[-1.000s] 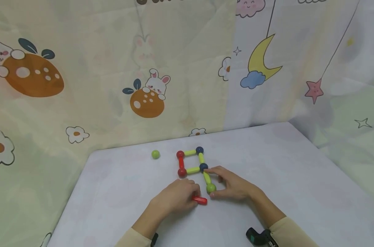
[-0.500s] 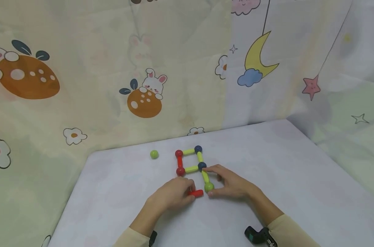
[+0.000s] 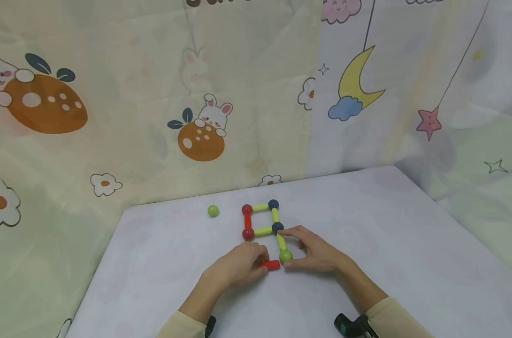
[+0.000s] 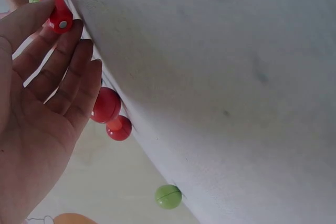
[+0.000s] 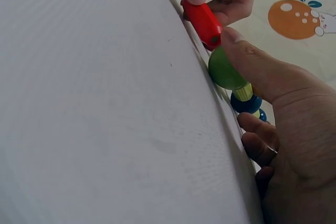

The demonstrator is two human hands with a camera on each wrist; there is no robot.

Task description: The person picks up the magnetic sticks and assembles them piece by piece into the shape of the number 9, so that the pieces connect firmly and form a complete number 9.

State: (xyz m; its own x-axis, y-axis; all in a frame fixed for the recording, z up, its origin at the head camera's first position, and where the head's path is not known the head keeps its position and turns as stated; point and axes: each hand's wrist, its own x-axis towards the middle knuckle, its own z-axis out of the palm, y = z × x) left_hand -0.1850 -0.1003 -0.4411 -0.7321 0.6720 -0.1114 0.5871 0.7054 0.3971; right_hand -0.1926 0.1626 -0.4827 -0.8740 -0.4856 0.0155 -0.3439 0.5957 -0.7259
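Observation:
My left hand (image 3: 243, 263) pinches a short red building rod (image 3: 271, 265) between thumb and fingers. The rod lies almost level, its free end right beside the green ball (image 3: 286, 256) at the figure's near end. A metal dot shows on the rod's other end in the left wrist view. My right hand (image 3: 319, 251) spans the figure's near leg, thumb at the green ball and index fingertip at a dark blue ball (image 3: 277, 228). A yellow-green rod (image 3: 282, 242) joins these balls. Beyond is a square of rods with red balls (image 3: 248, 233) and dark blue balls at its corners.
A loose green ball (image 3: 213, 211) lies left of the square, toward the back of the white table (image 3: 163, 263). Behind the table hangs a printed cloth (image 3: 256, 117). Dark devices (image 3: 353, 325) sit at both wrists.
My left hand has shifted slightly away from me, and the red rod has turned more level and closer to the green ball's side. My right hand stays at the figure, the green ball slightly further left.

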